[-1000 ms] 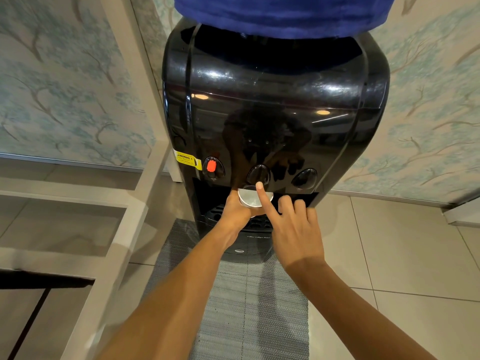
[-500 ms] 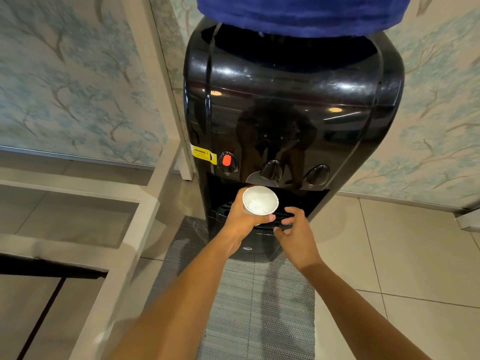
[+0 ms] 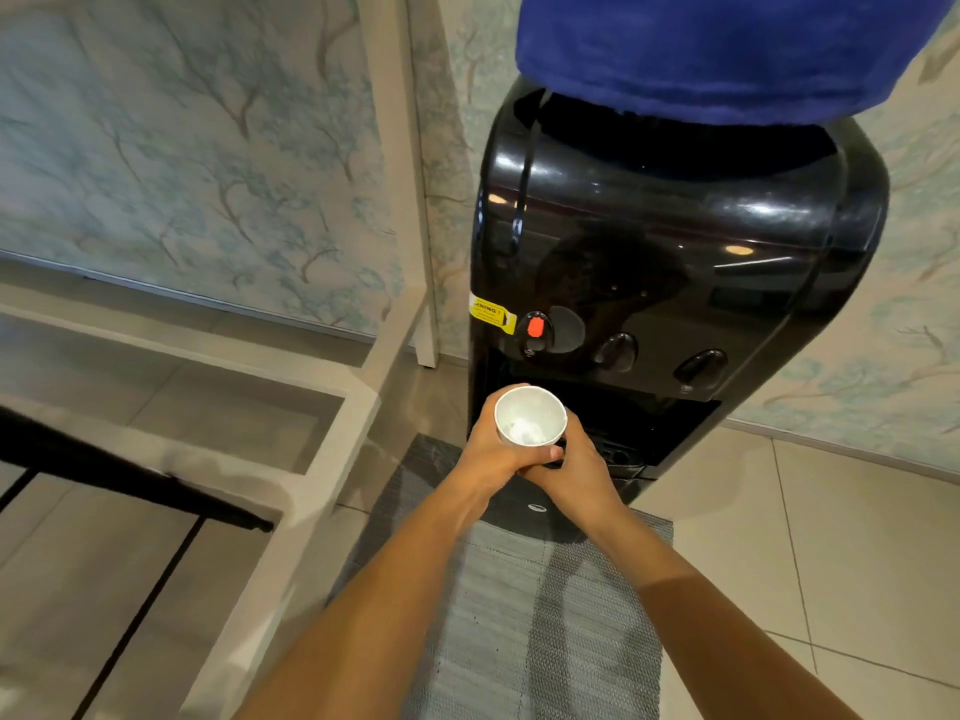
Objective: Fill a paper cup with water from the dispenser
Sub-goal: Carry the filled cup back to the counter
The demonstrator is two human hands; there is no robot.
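Observation:
A white paper cup [image 3: 530, 415] stands upright between both hands, out in front of the black water dispenser [image 3: 675, 262] and left of its dark recess. Water glints in the cup's bottom. My left hand [image 3: 491, 449] wraps the cup from the left. My right hand [image 3: 576, 465] cups it from the right and below. The dispenser has a red-tabbed tap [image 3: 536, 327] and two black taps [image 3: 615, 350] to its right. A blue-covered bottle [image 3: 727, 49] sits on top.
A white shelf frame [image 3: 332, 402] stands left of the dispenser, close to my left forearm. A grey woven mat [image 3: 545, 615] lies on the tiled floor below. Patterned wallpaper covers the wall behind.
My right hand left the middle tap and came down onto the cup. The cup moved out from under the taps, toward me and leftward. The view shifted left.

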